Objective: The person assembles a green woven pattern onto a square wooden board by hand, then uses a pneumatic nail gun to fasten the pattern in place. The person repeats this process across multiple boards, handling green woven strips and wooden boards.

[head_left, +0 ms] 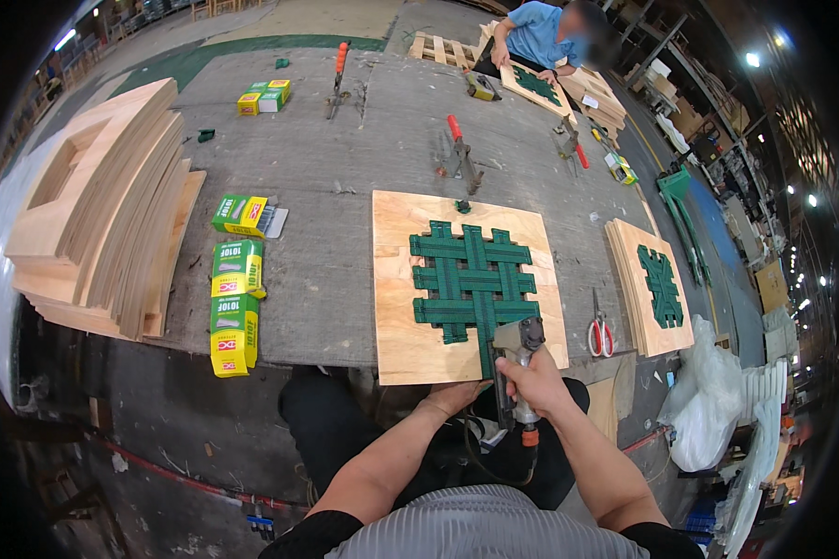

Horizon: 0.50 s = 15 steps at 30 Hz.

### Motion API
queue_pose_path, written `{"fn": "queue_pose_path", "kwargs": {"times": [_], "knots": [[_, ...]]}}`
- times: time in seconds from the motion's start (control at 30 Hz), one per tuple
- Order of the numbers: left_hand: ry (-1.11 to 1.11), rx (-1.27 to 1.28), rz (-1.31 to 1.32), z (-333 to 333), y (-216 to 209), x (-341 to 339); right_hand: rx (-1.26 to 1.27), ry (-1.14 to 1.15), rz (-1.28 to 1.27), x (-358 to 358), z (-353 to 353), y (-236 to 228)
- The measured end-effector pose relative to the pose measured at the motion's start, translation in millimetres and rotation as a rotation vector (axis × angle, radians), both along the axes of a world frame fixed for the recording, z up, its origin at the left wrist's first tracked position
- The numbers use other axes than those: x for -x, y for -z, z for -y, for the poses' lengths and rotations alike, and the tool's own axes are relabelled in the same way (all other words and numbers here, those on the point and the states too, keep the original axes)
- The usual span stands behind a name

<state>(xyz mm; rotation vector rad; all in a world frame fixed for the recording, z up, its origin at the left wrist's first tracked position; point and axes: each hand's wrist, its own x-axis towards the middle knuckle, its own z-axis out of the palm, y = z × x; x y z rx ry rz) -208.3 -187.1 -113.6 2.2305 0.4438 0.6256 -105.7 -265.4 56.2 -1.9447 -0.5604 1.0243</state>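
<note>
One webbed board (393,307), hands (454,399) (537,384) at near edge

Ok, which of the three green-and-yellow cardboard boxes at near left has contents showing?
The far box of that row, with greyish strips at its open right end; the middle box and near box show none.

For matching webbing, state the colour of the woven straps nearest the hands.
Flat woven straps: dark green, best in head view.

Grn webbing (474,270) on bd. (391,279), prob. stapler (519,338) alongside
</note>
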Motion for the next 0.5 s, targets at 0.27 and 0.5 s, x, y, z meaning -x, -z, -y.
{"fn": "queue_pose_path", "kwargs": {"times": [0.27, 0.5], "knots": [[0.006, -0.025, 0.004, 0, -2, 3, 0.022, -0.045, 0.008, 2, -2, 4], [-0.018, -0.056, -0.039, 2, 6, 3, -0.011, -0.03, 0.004, 13, -3, 4]]}}
